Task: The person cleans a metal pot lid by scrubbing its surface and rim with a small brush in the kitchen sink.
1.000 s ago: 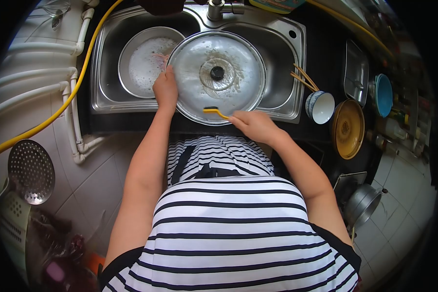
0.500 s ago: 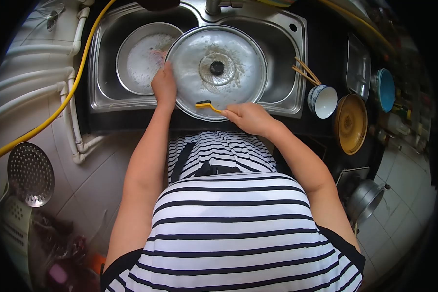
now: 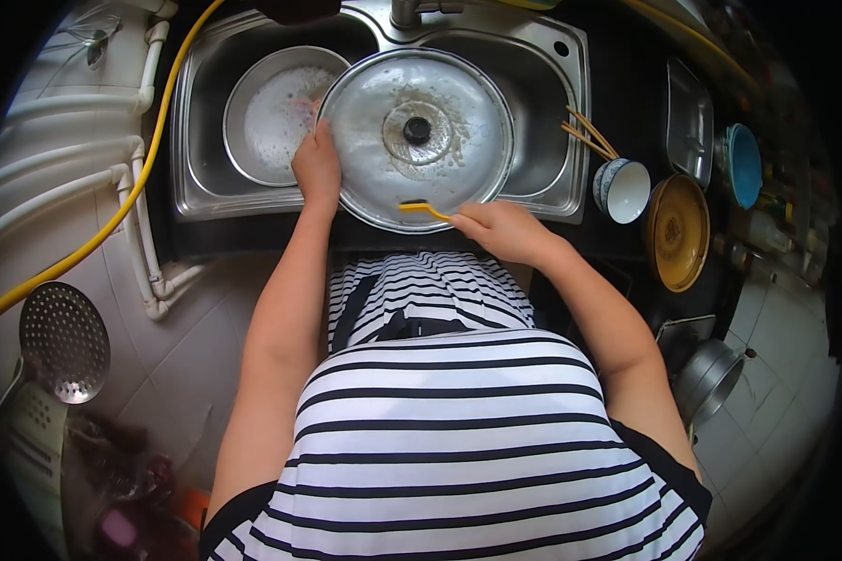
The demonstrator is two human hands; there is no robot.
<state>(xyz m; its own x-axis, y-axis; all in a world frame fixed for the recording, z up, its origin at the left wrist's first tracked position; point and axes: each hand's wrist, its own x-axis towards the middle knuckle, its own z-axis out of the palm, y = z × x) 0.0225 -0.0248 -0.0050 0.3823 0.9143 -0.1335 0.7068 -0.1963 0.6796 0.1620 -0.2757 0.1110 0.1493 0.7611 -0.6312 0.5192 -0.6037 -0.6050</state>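
A large round metal pot lid (image 3: pixel 370 112) with a black knob lies over the right part of the sink, its top wet and soapy. My left hand (image 3: pixel 317 173) grips the lid's left rim, thumb on top and the other fingers hidden beneath. In my right hand (image 3: pixel 503 229) is a small yellow brush (image 3: pixel 428 209) with dark bristles, held by its handle. The brush head is over the lid's near edge. Left of the lid, a metal basin (image 3: pixel 239 122) with suds and something pinkish sits in the left sink bowl.
The double steel sink (image 3: pixel 575 122) has a faucet (image 3: pixel 406 13) at its back. To the right stand white bowls (image 3: pixel 627 194), chopsticks (image 3: pixel 589 138), a brown dish (image 3: pixel 678 234), a metal tray (image 3: pixel 689 122) and a blue bowl (image 3: pixel 744 166). A yellow hose (image 3: pixel 150 154) runs along the left.
My right hand has moved the brush a little to the right along the lid's near edge. My left hand keeps its grip on the rim.
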